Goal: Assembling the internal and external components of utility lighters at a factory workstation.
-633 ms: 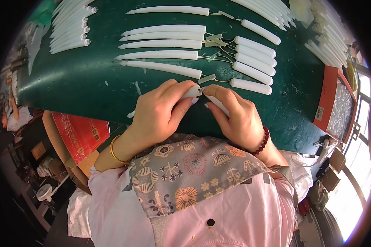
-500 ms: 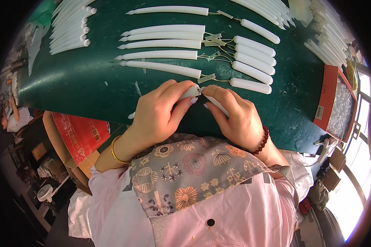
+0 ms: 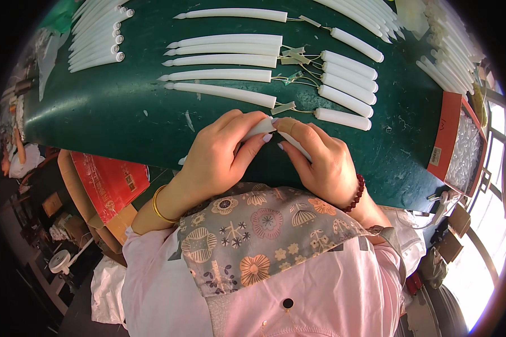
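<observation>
While the left hand (image 3: 222,147) pinches a white tube (image 3: 260,128) over the green table (image 3: 118,115), that tube's long axis running forward and rightward, the right hand (image 3: 323,157) grips a second white tube (image 3: 294,144) slanting back rightward; both, partly hidden, look smooth and rounded, their facing ends close together.

Left hand (image 3: 222,149) gripping a white tube (image 3: 260,128), right hand (image 3: 325,160) gripping a second white tube (image 3: 294,145), tube ends close together, wired candle parts (image 3: 222,94) on the green surface (image 3: 112,115), red-sided box (image 3: 445,132) at right
</observation>
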Demonstrator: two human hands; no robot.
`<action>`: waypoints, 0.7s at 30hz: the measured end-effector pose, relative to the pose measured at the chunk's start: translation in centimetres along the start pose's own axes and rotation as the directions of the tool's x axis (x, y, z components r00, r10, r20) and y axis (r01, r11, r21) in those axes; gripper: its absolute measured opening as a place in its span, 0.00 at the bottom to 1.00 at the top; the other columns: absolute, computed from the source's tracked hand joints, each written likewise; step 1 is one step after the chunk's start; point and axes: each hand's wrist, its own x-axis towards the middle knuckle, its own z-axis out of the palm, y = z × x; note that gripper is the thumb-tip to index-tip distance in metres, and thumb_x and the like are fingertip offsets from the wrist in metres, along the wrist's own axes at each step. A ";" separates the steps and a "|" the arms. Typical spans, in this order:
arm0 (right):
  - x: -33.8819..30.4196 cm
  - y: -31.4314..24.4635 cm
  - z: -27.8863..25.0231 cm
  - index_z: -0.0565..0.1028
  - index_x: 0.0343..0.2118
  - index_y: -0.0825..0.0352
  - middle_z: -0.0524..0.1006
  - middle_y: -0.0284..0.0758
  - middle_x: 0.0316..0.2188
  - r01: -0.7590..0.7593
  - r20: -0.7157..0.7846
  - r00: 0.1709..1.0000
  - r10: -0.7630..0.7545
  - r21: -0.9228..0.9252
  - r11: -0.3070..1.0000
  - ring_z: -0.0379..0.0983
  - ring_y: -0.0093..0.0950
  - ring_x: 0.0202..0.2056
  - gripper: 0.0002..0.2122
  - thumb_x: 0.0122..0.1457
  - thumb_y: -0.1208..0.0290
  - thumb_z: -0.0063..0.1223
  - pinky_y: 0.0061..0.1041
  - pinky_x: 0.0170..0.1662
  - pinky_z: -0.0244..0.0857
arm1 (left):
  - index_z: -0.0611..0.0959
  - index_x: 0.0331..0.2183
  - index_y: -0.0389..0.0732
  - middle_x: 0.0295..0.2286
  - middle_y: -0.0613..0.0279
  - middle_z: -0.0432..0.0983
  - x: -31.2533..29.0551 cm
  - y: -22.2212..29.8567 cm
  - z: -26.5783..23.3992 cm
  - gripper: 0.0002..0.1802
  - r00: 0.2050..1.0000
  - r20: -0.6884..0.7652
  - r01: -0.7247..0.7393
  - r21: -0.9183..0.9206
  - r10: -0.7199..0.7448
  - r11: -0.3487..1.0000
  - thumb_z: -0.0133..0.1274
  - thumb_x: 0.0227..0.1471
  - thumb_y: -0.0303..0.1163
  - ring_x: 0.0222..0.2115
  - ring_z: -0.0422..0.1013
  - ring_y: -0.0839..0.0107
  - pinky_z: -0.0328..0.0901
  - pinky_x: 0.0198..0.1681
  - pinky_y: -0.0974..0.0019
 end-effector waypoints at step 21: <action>-0.4 -0.2 -2.5 0.76 0.42 0.67 0.81 0.42 0.33 -0.066 0.276 0.957 0.094 -0.107 0.992 0.81 0.45 0.31 0.11 0.61 0.70 0.65 0.37 0.32 0.73 | 0.84 0.45 0.39 0.27 0.64 0.70 -0.7 -2.4 -1.0 0.21 0.938 0.183 -0.324 0.169 0.293 0.931 0.69 0.50 0.37 0.27 0.74 0.65 0.69 0.28 0.64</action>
